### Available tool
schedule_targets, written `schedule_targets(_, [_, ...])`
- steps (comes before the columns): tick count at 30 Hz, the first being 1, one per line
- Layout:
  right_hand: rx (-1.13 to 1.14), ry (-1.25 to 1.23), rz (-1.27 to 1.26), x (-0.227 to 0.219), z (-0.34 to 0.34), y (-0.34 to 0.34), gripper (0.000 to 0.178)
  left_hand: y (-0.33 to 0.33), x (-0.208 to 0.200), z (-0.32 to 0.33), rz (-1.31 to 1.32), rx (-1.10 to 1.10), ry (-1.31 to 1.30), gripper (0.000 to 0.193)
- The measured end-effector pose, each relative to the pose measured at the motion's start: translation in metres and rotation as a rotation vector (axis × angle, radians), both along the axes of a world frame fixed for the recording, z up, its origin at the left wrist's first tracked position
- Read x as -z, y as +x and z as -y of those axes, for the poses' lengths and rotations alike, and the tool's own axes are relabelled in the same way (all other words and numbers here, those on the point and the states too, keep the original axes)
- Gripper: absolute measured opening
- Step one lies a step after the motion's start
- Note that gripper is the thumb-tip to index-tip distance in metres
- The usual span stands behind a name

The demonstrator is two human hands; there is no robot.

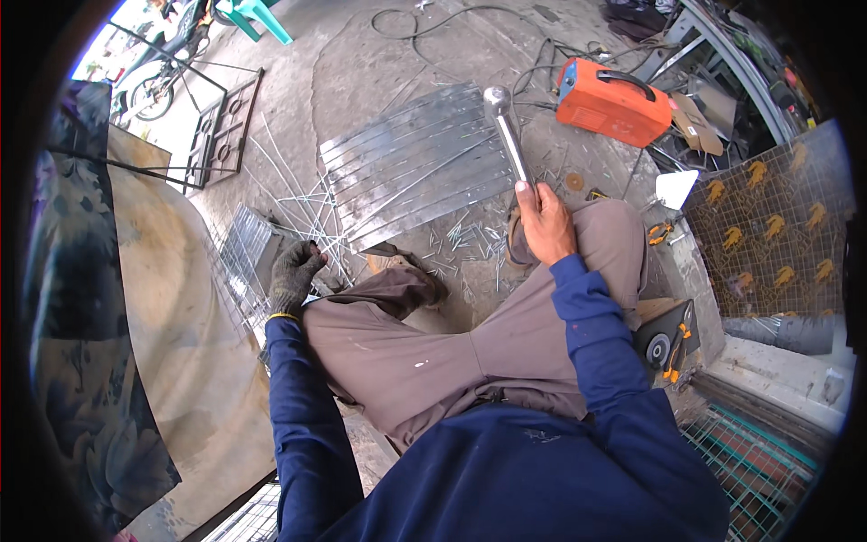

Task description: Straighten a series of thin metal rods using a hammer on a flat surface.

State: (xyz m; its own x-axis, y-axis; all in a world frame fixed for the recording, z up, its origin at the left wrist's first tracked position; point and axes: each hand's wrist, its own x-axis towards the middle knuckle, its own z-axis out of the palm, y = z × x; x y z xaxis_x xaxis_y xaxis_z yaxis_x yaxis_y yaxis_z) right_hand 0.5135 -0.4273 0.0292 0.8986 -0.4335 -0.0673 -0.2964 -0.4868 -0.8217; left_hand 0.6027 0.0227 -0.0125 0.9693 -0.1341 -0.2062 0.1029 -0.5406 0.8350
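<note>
My right hand [547,224], bare, is closed around the shaft of a shiny steel hammer [510,135]. Its rounded head points up and away, above the right edge of a flat metal sheet [415,167]. Long thin rods lie across that sheet on the ground. My left hand [293,275] wears a grey knit glove and hovers by my left knee, its fingers curled together. Whatever they hold, if anything, cannot be made out. Just beyond them lies a crossed heap of thin metal rods [312,212].
Short cut rod pieces [461,237] litter the ground between my feet. An orange welding machine [614,101] with cables stands at the far right. Orange-handled pliers [675,357] lie beside my right leg. At left are a draped cloth [185,298] and a metal frame [221,131].
</note>
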Motion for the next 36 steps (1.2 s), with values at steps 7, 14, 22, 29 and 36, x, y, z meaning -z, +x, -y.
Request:
schedule_targets(7, [-0.024,0.065,-0.064,0.003,-0.001,-0.005,0.057,0.0,0.0,-0.001,-0.012,-0.006,-0.025,0.016])
schedule_targets(14, [0.001,-0.001,-0.001,0.011,0.0,-0.002,0.057,0.0,-0.003,0.002,-0.057,0.021,-0.016,0.015])
schedule_targets(22, [-0.017,0.011,0.057,0.007,-0.001,0.006,0.058,0.002,-0.001,0.003,-0.018,0.058,-0.016,0.016])
schedule_targets(29, [0.04,-0.049,0.112,0.015,-0.011,0.01,0.058,0.0,0.0,0.002,-0.061,0.034,-0.054,0.016])
schedule_targets(36, [-0.015,0.032,0.054,0.004,-0.009,0.014,0.054,-0.003,-0.011,0.01,-0.085,0.056,-0.076,0.015])
